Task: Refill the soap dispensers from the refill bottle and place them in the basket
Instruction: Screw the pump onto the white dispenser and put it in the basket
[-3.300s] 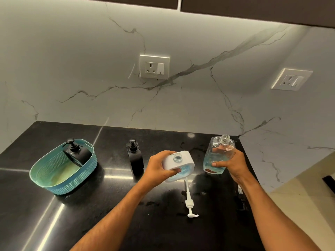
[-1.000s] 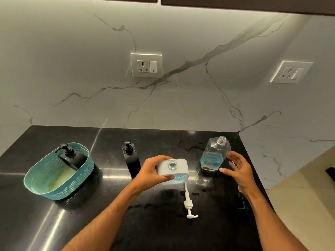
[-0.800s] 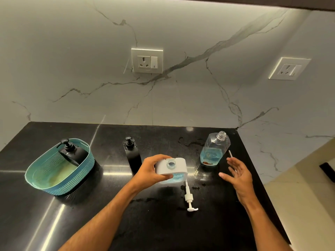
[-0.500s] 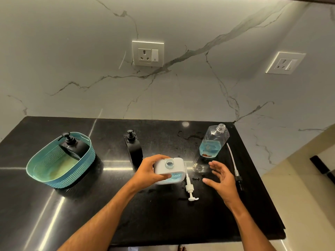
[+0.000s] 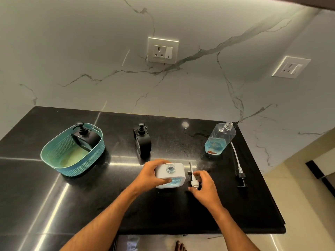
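The black countertop (image 5: 76, 205) is the anchor here, polished enough to throw back long streaks of light. Behind it the wall (image 5: 72, 51) is pale marble with thin grey veins running diagonally. A white socket with a switch (image 5: 163, 50) sits on that wall above the counter's middle. To the right of the counter a side wall carries a second white socket (image 5: 291, 67). Past the counter's right edge there's a cream tiled floor (image 5: 304, 196). A dark strip, maybe a cabinet underside (image 5: 322, 4), crosses the top right corner.
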`<state>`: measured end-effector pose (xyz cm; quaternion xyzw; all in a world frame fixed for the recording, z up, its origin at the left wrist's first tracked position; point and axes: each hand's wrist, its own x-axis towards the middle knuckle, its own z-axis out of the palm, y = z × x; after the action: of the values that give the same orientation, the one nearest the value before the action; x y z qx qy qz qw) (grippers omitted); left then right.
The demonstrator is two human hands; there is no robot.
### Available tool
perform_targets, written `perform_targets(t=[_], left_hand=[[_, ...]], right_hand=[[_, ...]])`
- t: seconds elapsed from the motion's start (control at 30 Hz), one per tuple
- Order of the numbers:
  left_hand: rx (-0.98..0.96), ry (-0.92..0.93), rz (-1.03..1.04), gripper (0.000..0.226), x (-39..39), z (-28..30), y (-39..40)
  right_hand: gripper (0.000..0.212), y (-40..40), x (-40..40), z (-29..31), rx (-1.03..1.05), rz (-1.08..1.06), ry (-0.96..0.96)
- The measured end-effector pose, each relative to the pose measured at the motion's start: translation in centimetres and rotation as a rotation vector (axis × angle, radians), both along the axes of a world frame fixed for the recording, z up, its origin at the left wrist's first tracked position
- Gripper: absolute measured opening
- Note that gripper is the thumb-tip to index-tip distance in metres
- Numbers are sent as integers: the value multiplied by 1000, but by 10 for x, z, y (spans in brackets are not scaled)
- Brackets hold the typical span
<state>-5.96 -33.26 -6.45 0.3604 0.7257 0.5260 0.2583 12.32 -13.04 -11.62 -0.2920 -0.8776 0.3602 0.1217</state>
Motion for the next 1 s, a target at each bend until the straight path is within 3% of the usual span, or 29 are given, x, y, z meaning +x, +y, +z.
perform_targets(t=[0.13, 0.33, 0.57, 0.77, 1.0], left_hand=[[-14, -5, -5, 54, -2, -4, -6], [-33, -2, -10, 55, -2, -6, -9], [-42, 17, -13, 55, 1, -11, -5], [-53, -3, -27, 55, 1, -14, -3], [-28, -4, -25, 54, 2, -15, -3]], right_hand=[[57, -6, 0, 1, 113, 17, -48], [37, -4, 2, 4, 162, -81, -9], [30, -6, -1, 50, 129, -186, 233], [25, -30, -11, 129, 218, -80, 505], [22, -47, -16, 183, 284, 132, 496]])
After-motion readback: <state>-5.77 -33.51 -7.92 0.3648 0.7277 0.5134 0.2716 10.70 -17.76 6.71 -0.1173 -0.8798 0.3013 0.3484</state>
